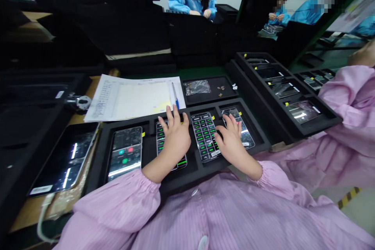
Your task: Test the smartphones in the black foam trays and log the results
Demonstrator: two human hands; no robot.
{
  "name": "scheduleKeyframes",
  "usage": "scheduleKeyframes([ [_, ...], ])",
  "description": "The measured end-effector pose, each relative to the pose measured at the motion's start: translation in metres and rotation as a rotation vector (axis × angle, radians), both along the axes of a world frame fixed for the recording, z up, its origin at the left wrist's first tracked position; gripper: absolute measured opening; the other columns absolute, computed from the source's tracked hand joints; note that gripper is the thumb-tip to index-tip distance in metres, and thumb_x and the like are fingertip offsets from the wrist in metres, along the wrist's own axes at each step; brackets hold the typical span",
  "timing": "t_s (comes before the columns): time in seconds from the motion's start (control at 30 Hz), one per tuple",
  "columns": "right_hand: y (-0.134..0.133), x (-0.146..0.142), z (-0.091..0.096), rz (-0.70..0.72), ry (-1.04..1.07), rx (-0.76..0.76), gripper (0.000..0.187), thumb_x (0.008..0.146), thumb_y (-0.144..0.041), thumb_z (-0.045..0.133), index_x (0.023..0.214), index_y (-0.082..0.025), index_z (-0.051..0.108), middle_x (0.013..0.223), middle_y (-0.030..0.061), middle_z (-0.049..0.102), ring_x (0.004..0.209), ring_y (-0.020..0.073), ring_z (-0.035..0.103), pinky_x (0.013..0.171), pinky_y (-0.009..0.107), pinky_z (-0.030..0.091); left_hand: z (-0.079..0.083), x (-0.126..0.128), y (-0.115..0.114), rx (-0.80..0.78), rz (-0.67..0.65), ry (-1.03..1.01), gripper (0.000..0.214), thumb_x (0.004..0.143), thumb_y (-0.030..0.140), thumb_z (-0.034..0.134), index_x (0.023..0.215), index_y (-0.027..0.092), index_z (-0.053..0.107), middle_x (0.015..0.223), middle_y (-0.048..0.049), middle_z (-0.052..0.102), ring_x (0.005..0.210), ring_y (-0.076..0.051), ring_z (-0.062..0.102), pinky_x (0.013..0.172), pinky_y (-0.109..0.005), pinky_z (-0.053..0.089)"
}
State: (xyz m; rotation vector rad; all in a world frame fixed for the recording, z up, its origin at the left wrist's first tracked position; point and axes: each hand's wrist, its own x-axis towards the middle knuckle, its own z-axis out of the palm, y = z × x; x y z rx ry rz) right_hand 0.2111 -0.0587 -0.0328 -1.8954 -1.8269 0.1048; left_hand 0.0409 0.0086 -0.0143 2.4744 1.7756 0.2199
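Observation:
My left hand [176,137] lies spread over a smartphone [160,140] whose screen shows a grid of green labels, and hides much of it. Over the rightmost smartphone [247,134] is my right hand [231,138], its fingers apart and touching or just above the screen. Between the hands sits another smartphone [203,134] with a lit green grid. At the left end, a smartphone [125,150] shows red and green round icons. All of them rest in compartments of a black foam tray [149,133]. Yellow tabs stick out from their edges.
Behind the tray lie paper sheets [134,93] with a blue pen [175,95], and a small tray [191,99] with a plastic bag and tiny parts. A cabled tablet [66,160] is at left. More phones fill a tray [310,127] at right, beside a co-worker's pink sleeve [348,97].

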Motion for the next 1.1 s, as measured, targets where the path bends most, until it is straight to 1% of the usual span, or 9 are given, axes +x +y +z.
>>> scheduleKeyframes([
  [0.17, -0.002, 0.003, 0.001, 0.015, -0.010, -0.012, 0.027, 0.093, -0.024, 0.047, 0.102, -0.014, 0.071, 0.150, 0.0214, 0.042, 0.148, 0.0419, 0.024, 0.116, 0.071, 0.015, 0.001, 0.001, 0.002, 0.014, 0.000, 0.009, 0.065, 0.076, -0.001, 0.048, 0.140, 0.003, 0.048, 0.160, -0.0309, 0.011, 0.149, -0.044, -0.003, 0.116, -0.072, 0.007],
  [0.3, -0.009, 0.033, 0.004, -0.078, -0.059, 0.132, 0.036, 0.093, -0.019, 0.043, 0.121, -0.013, 0.064, 0.156, 0.0209, 0.034, 0.150, 0.0394, 0.017, 0.116, 0.070, 0.017, 0.024, -0.017, -0.015, 0.037, 0.005, -0.099, 0.056, 0.087, 0.015, 0.051, 0.142, 0.004, 0.047, 0.160, -0.0296, 0.016, 0.149, -0.045, 0.002, 0.116, -0.072, 0.011],
  [0.4, -0.015, 0.060, 0.008, -0.167, -0.135, 0.135, 0.037, 0.091, -0.015, 0.043, 0.118, -0.015, 0.068, 0.154, 0.0184, 0.038, 0.151, 0.0411, 0.013, 0.115, 0.073, 0.014, 0.048, -0.049, -0.046, 0.186, -0.008, -0.311, 0.060, 0.095, 0.035, 0.045, 0.148, 0.009, 0.040, 0.161, -0.0200, 0.026, 0.151, -0.037, 0.017, 0.120, -0.060, 0.026],
  [0.5, -0.018, 0.066, 0.011, -0.125, -0.197, 0.054, 0.033, 0.091, -0.014, 0.045, 0.108, -0.016, 0.072, 0.154, 0.0173, 0.038, 0.150, 0.0443, 0.013, 0.114, 0.075, 0.012, 0.058, -0.083, -0.077, 0.288, 0.141, -0.474, 0.046, 0.096, 0.043, 0.044, 0.138, 0.027, 0.054, 0.151, -0.0047, 0.049, 0.139, -0.029, 0.046, 0.116, -0.050, 0.039],
  [0.6, -0.016, 0.047, 0.014, -0.029, -0.203, 0.085, 0.034, 0.090, -0.014, 0.046, 0.113, -0.016, 0.070, 0.158, 0.0160, 0.033, 0.151, 0.0414, 0.011, 0.116, 0.071, 0.014, 0.047, -0.110, -0.093, 0.340, 0.290, -0.490, 0.036, 0.096, 0.043, 0.045, 0.124, 0.032, 0.064, 0.134, -0.0025, 0.063, 0.128, -0.027, 0.056, 0.114, -0.051, 0.041],
  [0.7, -0.010, 0.015, 0.018, 0.184, -0.195, 0.068, 0.035, 0.089, -0.014, 0.047, 0.117, -0.018, 0.069, 0.159, 0.0144, 0.033, 0.152, 0.0402, 0.011, 0.117, 0.070, 0.015, 0.029, -0.130, -0.096, 0.375, 0.347, -0.447, 0.036, 0.096, 0.038, 0.043, 0.119, 0.024, 0.067, 0.130, -0.0085, 0.065, 0.126, -0.029, 0.057, 0.112, -0.052, 0.042],
  [0.8, -0.003, -0.020, 0.022, 0.292, -0.183, 0.061, 0.032, 0.088, -0.014, 0.048, 0.110, -0.016, 0.071, 0.158, 0.0157, 0.034, 0.151, 0.0428, 0.012, 0.116, 0.072, 0.014, 0.018, -0.143, -0.095, 0.367, 0.361, -0.374, 0.037, 0.096, 0.032, 0.040, 0.119, 0.019, 0.066, 0.133, -0.0121, 0.062, 0.127, -0.029, 0.055, 0.112, -0.050, 0.042],
  [0.97, 0.007, -0.073, 0.024, 0.540, -0.170, 0.042, 0.040, 0.087, -0.015, 0.050, 0.124, -0.015, 0.066, 0.159, 0.0181, 0.032, 0.151, 0.0404, 0.016, 0.117, 0.070, 0.016, 0.015, -0.145, -0.092, 0.307, 0.333, -0.246, 0.039, 0.096, 0.026, 0.037, 0.120, 0.016, 0.066, 0.139, -0.0144, 0.057, 0.134, -0.030, 0.047, 0.114, -0.052, 0.038],
  [1.1, 0.007, -0.083, 0.023, 0.525, -0.171, 0.049, 0.040, 0.087, -0.015, 0.049, 0.124, -0.012, 0.065, 0.160, 0.0200, 0.030, 0.150, 0.0417, 0.016, 0.117, 0.069, 0.017, 0.012, -0.138, -0.086, 0.230, 0.280, -0.159, 0.043, 0.093, 0.021, 0.039, 0.126, 0.015, 0.064, 0.149, -0.0173, 0.046, 0.141, -0.033, 0.038, 0.116, -0.053, 0.036],
])
